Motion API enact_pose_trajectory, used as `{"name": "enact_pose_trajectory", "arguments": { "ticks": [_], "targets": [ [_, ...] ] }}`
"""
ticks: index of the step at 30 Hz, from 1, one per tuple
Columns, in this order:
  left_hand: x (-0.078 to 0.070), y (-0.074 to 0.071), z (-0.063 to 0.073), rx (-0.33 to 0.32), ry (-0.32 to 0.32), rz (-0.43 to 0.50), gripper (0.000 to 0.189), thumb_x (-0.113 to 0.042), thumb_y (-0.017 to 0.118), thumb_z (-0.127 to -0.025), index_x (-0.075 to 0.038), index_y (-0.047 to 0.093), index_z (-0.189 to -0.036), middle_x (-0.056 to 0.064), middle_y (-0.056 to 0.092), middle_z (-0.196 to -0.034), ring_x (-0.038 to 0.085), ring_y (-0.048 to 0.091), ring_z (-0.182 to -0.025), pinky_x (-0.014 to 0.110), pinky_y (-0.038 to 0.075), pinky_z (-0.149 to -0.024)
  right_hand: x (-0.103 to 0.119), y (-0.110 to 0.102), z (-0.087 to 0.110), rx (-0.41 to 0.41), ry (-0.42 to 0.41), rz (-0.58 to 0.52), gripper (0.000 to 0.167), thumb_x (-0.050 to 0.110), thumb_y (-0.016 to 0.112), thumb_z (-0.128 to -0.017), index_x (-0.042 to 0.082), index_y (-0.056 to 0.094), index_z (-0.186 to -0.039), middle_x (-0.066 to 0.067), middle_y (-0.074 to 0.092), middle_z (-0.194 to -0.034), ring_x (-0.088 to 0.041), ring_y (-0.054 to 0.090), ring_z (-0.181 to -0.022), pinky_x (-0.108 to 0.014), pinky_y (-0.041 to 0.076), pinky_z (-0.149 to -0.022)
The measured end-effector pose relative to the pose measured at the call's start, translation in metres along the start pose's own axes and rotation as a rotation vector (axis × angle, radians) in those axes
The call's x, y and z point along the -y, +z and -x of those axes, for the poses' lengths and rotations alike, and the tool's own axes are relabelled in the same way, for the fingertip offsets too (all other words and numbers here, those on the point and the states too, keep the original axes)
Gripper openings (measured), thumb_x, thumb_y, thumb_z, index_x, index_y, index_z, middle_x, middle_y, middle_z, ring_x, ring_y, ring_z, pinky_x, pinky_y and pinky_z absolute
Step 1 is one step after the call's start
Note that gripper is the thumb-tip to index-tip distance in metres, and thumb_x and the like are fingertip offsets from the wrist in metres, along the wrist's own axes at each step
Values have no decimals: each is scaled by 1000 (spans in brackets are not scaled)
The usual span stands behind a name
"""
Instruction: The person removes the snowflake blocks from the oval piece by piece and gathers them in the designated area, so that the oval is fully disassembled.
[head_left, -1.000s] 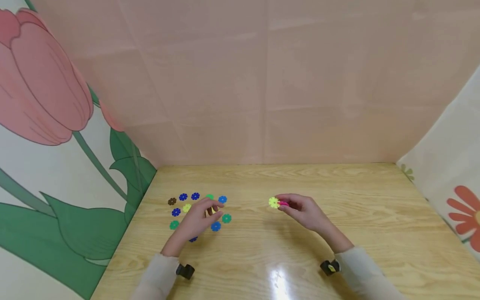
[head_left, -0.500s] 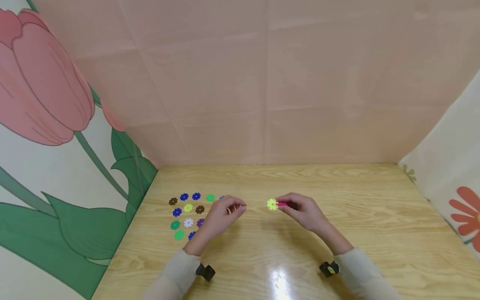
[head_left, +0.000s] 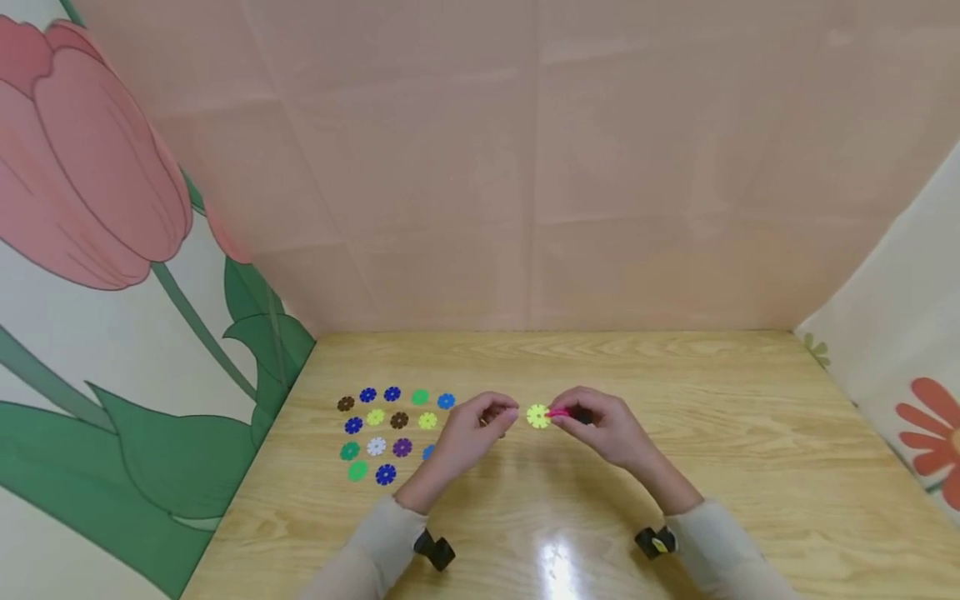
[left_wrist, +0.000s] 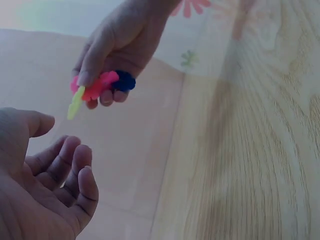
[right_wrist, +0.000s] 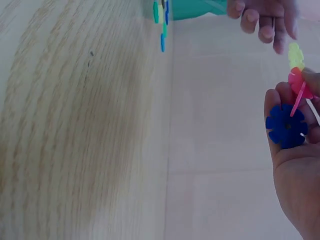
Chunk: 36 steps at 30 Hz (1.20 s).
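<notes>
My right hand [head_left: 611,427] pinches a small chain of linked plastic snowflake discs above the table. A yellow disc [head_left: 537,417] forms its left end, joined to pink discs [left_wrist: 100,86]. In the right wrist view a dark blue disc [right_wrist: 286,126] lies at the other end, against the fingers. To the left of the yellow disc, just apart from it, is my left hand [head_left: 468,433]. Its fingers are loosely bent, and the left wrist view shows nothing between thumb and fingertips.
Loose flower-shaped discs lie in rough rows on the left of the wooden table [head_left: 675,375], among them a white disc [head_left: 377,447] and a purple disc [head_left: 402,447]. My left hand and forearm hide part of this group. A pink cloth [head_left: 450,167] hangs behind the table.
My left hand has moved right, from over the loose discs to beside the yellow disc. My right hand has stayed almost in place; the yellow disc has shifted slightly left and toward me.
</notes>
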<state>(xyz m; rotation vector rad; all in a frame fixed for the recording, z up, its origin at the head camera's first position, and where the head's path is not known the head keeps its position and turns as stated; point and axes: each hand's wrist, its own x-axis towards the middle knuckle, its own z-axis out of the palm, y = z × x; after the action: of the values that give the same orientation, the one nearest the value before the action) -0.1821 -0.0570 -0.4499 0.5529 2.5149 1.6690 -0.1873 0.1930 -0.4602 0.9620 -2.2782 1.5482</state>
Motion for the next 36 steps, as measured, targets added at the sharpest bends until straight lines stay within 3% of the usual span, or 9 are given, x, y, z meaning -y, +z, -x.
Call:
{"name": "enact_pose_trajectory", "arguments": {
  "ticks": [6,14,17,21,27,36],
  "targets": [
    [-2,7,-4,39,-46,74,28,-41,60,-102,-16,69,-114,0,71,-95,15,65,-81,34,56,-74,14,2,-5,24,4,-30,19,-16,68,-87,-1,69,-99,-14,70,-93,-8,59,-76,-25,52,-62],
    [-1,16,-8,29,-85,137,22,-33,62,-102,-12,71,-102,0,71,-86,29,67,-82,49,57,-78,-1,5,-3,70,-49,-56,24,-11,68,-90,9,70,-103,-10,71,-101,-10,63,-83,-26,55,-66],
    [-1,19,-9,49,-104,147,24,-32,62,-102,-10,70,-99,1,71,-84,29,68,-80,43,57,-75,-2,6,-3,68,-59,-66,23,-9,68,-91,11,70,-103,-10,71,-102,-11,63,-85,-26,55,-67],
    [-3,22,-11,72,-113,157,23,-29,62,-102,-8,71,-97,0,71,-81,18,66,-74,30,55,-69,-3,7,-3,61,-57,-65,23,-9,68,-91,10,70,-103,-10,71,-103,-11,64,-87,-27,56,-69],
    [-8,25,-13,73,-149,194,21,-24,61,-102,-7,71,-94,1,70,-77,11,62,-68,40,56,-74,-7,9,-1,43,-45,-50,25,-13,68,-89,8,70,-101,-11,70,-102,-9,64,-88,-25,56,-70],
    [-10,25,-13,128,-176,212,32,-30,57,-104,-2,68,-92,0,67,-72,12,59,-66,30,46,-68,4,10,-2,20,-49,-47,24,-17,66,-88,4,69,-101,-12,70,-98,-8,63,-87,-23,54,-71]
  ]
}}
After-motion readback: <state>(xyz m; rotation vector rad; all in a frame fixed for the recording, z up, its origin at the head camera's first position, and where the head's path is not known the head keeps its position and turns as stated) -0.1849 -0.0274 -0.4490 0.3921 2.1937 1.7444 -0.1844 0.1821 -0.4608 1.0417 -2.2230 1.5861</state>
